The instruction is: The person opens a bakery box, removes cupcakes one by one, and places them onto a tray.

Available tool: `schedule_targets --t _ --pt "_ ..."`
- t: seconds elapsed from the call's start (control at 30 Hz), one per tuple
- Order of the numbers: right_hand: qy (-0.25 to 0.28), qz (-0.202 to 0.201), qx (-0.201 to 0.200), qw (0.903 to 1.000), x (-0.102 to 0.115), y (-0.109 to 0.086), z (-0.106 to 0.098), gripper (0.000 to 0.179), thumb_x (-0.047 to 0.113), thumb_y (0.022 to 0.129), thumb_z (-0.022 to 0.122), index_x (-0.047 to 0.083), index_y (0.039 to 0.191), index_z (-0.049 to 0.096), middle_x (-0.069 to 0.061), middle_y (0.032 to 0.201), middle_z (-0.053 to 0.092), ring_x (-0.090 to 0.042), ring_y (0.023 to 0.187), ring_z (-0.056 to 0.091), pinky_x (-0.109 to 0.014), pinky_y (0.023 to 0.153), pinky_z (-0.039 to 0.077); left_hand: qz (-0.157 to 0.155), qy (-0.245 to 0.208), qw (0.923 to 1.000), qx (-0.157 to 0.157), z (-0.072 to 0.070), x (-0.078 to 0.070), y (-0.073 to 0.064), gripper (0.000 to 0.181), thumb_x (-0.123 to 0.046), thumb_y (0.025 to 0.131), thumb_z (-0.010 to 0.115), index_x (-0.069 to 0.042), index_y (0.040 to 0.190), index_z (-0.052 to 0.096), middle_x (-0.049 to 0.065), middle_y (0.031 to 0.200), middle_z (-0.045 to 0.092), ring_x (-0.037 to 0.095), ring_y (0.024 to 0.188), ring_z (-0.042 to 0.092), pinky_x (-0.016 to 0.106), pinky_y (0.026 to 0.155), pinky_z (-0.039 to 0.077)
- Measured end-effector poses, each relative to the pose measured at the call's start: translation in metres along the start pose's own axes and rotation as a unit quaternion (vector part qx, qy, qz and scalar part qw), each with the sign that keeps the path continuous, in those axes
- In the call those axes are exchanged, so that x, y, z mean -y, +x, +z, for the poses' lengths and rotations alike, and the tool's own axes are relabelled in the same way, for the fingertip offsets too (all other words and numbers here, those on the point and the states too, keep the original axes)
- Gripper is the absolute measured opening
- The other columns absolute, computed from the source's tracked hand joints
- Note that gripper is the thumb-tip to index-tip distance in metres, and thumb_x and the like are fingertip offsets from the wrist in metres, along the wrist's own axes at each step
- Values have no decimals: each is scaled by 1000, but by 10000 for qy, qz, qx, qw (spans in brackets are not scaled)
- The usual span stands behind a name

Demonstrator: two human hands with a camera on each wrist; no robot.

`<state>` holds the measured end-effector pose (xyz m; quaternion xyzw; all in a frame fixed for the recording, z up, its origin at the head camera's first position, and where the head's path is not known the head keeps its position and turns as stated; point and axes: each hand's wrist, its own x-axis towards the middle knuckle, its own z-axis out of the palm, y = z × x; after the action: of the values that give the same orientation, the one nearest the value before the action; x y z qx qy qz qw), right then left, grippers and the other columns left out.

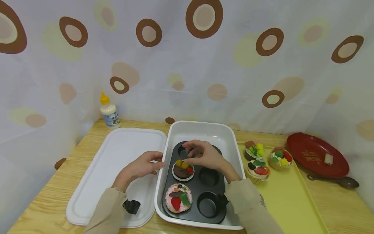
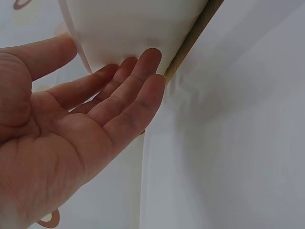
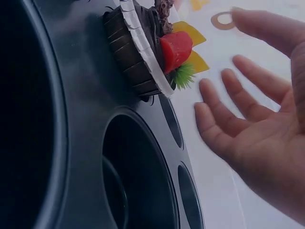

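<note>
A dark muffin tin (image 1: 195, 191) lies inside a white rectangular basin (image 1: 204, 126). In its left column sit a chocolate cupcake (image 1: 180, 174) with yellow and red fruit on top and a pink-topped tart (image 1: 172, 195) nearer to me. My right hand (image 1: 205, 157) hovers over the tin beside the chocolate cupcake, holding nothing. The right wrist view shows its fingers spread and apart from the dark cupcake (image 3: 128, 52). Against the basin's outer left side is my left hand (image 1: 141, 166), fingers extended. In the left wrist view its fingertips are right at the basin wall (image 2: 128, 28).
A white tray (image 1: 131, 139) lies left of the basin, a squeeze bottle (image 1: 111, 115) behind it. On the right, a yellow tray (image 1: 286, 191) bears three fruit-topped cupcakes. Beyond are a red plate (image 1: 304, 146) with a small pale piece and a dark spoon (image 1: 347, 182).
</note>
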<state>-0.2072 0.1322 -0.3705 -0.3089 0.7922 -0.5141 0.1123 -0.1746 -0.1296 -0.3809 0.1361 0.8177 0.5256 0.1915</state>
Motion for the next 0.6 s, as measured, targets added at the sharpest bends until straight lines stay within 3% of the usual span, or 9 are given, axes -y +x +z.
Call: schedule_targets --t 0.2,0.43,0.6 --pt "-302 263 641 9971 0 -4 0 55 18 79 78 0 127 58 -18 126 57 -25 97 60 -35 77 54 -5 -60 10000 40 1 1 0 45 -12 96 57 11 134 46 25 125 54 24 101 58 38 79 55" --pt "-502 428 813 9945 -1 -7 1 71 17 72 85 6 133 53 -10 135 52 -26 104 56 -40 85 50 58 -56 9999 63 1 1 2 46 -13 96 57 10 134 46 25 126 53 24 101 58 38 79 55" --pt "-1024 549 1077 9874 -1 -5 6 78 21 69 87 10 136 51 -7 136 50 -25 108 52 -36 86 49 18 -60 10000 31 0 3 1 45 -13 96 57 10 134 47 24 126 53 24 101 58 37 79 55"
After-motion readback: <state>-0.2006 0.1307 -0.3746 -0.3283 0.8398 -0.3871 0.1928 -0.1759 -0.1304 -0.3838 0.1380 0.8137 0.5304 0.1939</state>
